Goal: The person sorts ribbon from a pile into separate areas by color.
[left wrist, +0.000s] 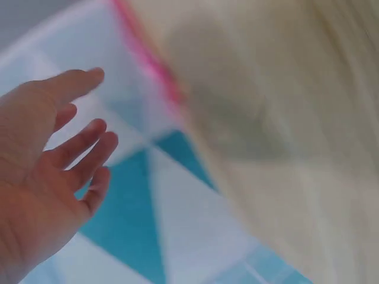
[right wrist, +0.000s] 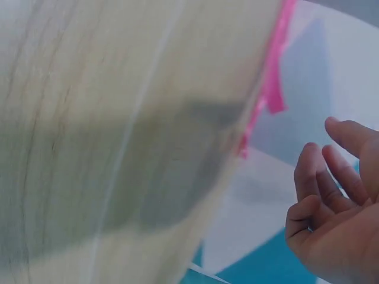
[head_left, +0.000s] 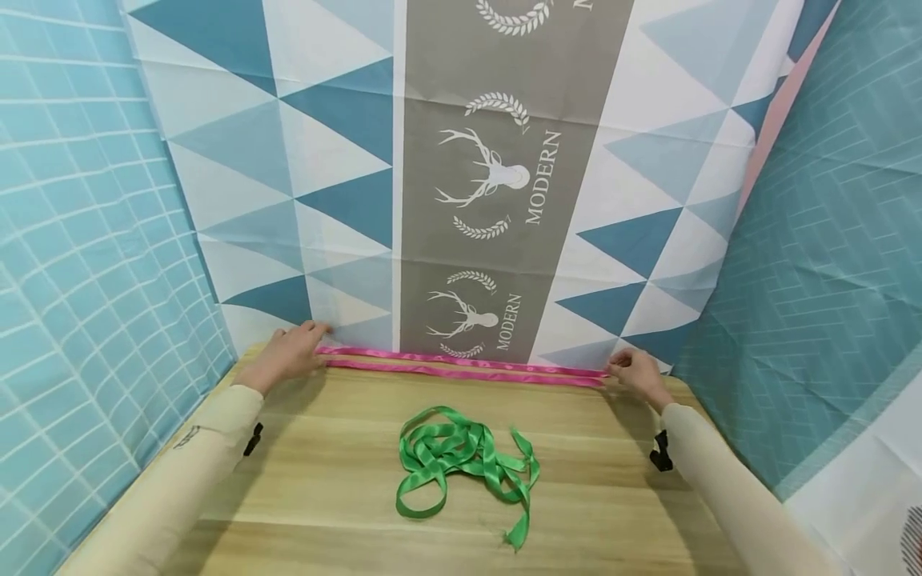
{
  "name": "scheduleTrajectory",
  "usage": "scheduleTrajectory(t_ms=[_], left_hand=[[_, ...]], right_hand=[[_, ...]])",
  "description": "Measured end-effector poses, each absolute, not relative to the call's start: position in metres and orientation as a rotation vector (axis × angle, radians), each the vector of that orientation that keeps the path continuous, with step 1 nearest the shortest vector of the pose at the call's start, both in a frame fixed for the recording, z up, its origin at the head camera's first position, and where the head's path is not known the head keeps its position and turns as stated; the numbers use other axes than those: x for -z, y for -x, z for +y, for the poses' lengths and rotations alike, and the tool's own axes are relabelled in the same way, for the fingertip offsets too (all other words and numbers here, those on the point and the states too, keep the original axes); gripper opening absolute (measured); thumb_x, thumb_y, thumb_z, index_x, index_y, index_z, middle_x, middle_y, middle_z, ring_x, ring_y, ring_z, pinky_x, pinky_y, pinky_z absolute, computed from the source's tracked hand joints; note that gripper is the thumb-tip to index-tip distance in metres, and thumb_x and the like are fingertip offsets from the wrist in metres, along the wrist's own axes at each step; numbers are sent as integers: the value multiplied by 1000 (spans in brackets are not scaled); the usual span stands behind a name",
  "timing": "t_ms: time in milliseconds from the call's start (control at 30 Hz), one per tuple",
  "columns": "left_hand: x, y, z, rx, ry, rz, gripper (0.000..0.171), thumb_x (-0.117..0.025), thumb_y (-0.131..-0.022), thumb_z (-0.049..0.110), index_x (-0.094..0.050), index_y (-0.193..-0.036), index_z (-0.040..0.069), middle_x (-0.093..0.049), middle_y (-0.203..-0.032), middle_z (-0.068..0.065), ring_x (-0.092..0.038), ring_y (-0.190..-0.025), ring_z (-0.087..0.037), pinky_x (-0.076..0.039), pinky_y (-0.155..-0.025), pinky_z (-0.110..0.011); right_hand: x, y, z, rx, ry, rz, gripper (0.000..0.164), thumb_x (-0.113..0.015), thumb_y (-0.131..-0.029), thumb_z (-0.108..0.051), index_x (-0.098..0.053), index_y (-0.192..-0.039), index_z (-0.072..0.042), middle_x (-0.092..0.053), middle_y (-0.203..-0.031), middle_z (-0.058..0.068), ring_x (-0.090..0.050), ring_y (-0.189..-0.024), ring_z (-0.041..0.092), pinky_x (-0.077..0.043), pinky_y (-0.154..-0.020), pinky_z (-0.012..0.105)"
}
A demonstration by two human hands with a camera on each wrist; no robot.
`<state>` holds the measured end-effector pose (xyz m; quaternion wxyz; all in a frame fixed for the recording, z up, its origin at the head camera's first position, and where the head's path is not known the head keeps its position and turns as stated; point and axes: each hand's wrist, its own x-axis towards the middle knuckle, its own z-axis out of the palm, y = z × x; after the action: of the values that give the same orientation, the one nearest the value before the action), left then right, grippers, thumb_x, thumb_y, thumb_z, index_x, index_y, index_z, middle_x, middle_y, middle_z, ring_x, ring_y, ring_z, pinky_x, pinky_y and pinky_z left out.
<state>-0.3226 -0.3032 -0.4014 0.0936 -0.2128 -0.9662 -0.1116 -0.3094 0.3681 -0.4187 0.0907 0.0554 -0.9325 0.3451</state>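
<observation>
A pink satin ribbon (head_left: 461, 373) lies in two nearly parallel strands along the far edge of the wooden table. By its left end is my left hand (head_left: 290, 352); the left wrist view shows that hand (left wrist: 65, 148) with fingers spread loosely and nothing between them, apart from the ribbon (left wrist: 151, 66). My right hand (head_left: 634, 371) is at the right end. In the right wrist view its fingers (right wrist: 308, 171) are loosely bent and hold nothing, with the ribbon's end (right wrist: 273, 94) a little way off. Nearer me lies a tangled green ribbon (head_left: 425, 474).
Light wood grain covers the table (head_left: 324, 496). Behind it hangs a cloth (head_left: 490, 240) with triangles and deer heads. A blue grid-patterned cloth (head_left: 86, 240) stands on the left, a teal cloth (head_left: 814, 304) on the right.
</observation>
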Motion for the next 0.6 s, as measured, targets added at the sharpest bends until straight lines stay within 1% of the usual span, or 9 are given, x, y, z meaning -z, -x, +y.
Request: scheduleTrajectory(t_ms=[133, 267, 333, 433, 600], left_hand=[[369, 292, -274, 495, 705, -2805, 56, -70, -99, 28, -48, -145, 5, -58, -130, -19, -59, -117, -36, -43, -91, -63], [350, 266, -241, 606, 810, -2723, 52, -70, -99, 27, -51, -143, 6, -61, -127, -15, -60, -114, -33, -49, -89, -57], [349, 255, -229, 650, 860, -2692, 47, -70, -99, 24, -54, -139, 6, -61, -125, -14, -62, -111, -31, -51, -88, -52], [355, 244, -219, 696, 893, -2674, 40, -70, -99, 22, -58, -134, 8, -63, -124, -11, -63, -108, -27, -53, -88, -47], [367, 233, -215, 691, 904, -2686, 36, -70, -99, 23, -61, -132, 11, -62, -125, -10, -64, -107, -26, -53, -87, -47]], right_hand=[[405, 292, 364, -1060, -181, -2704, 29, -69, -100, -21, -64, -114, 4, -67, -101, 21, -66, -75, 30, -55, -64, 44], [392, 271, 348, -1050, -293, -2691, 32, -69, -100, -26, -65, -116, 2, -69, -101, 17, -66, -77, 23, -56, -65, 41], [387, 260, 335, -1063, -373, -2707, 33, -69, -100, -28, -66, -117, 0, -69, -102, 14, -66, -78, 22, -56, -65, 39], [384, 247, 315, -1112, -446, -2711, 33, -69, -100, -32, -69, -116, -3, -70, -102, 10, -66, -76, 21, -55, -65, 38], [387, 232, 284, -1198, -512, -2678, 33, -68, -100, -34, -72, -115, -5, -70, -96, 6, -65, -73, 25, -52, -67, 41]])
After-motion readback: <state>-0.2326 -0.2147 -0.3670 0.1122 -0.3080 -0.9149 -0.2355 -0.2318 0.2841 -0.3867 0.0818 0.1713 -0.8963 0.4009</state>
